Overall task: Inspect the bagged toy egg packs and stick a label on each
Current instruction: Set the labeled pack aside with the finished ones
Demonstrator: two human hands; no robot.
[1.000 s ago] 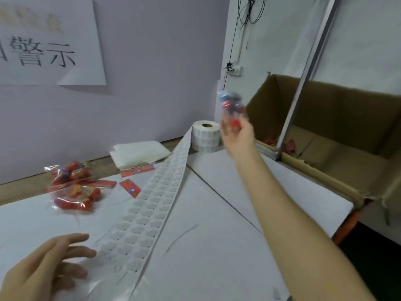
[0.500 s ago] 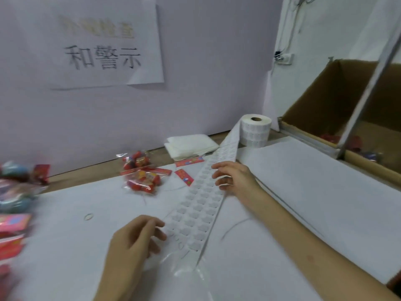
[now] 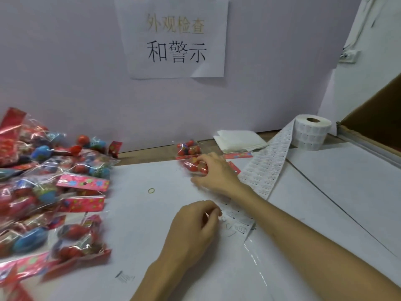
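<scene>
Fingers of the right hand curl over a pack of red eggs at the back of the surface, gripping it. A second pack lies just behind. The left hand sits nearer, fingers curled at the end of the strip; whether they pinch a label I cannot tell. The strip runs back to a roll. A pile of packs lies at left, with a rubber band between pile and hands.
</scene>
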